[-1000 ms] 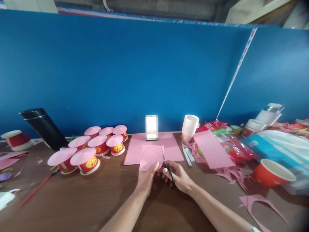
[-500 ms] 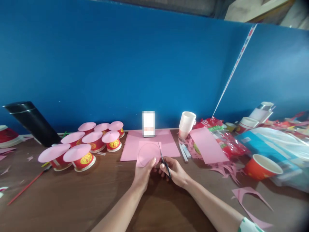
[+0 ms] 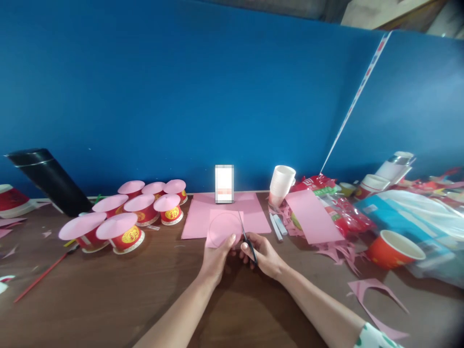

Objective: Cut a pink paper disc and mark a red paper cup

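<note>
My left hand pinches the near edge of a small pink paper square that has a circle drawn on it. My right hand is closed round the black handles of a pair of scissors, whose blades reach up along the right edge of that square. Both hands hover just above the brown table, in front of a larger pink sheet lying flat.
Several red paper cups capped with pink paper discs stand at the left. A black cylinder leans on the blue wall. At the right are a stack of white cups, another pink sheet, a red cup, bags and pink offcuts.
The hands, paper and scissors keep the same grip and pose. The view has tilted down and shifted a little, so everything sits slightly higher in the picture.
</note>
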Demonstrator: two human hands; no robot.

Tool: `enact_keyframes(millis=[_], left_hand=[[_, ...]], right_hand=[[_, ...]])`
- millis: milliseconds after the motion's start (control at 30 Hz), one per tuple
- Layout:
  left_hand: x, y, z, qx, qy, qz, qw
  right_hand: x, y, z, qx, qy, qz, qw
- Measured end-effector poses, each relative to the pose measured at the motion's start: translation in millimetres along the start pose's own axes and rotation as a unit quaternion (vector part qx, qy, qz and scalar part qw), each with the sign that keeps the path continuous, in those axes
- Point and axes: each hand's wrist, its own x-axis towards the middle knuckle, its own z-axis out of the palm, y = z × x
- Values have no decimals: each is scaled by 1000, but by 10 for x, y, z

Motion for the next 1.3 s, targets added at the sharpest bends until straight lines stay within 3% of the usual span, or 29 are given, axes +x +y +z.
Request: enact_keyframes(millis=[600, 800, 1300], left_hand=[[-22, 38, 5, 26, 22, -24, 999], [-7, 11, 2, 5, 8, 5, 1000], [6, 0, 10, -1, 28, 4, 1000]], right_hand=[[0, 19, 3, 3, 11, 6, 1000], [10, 29, 4, 5, 11, 7, 1000], [17, 39, -2, 8, 14, 5, 1000]])
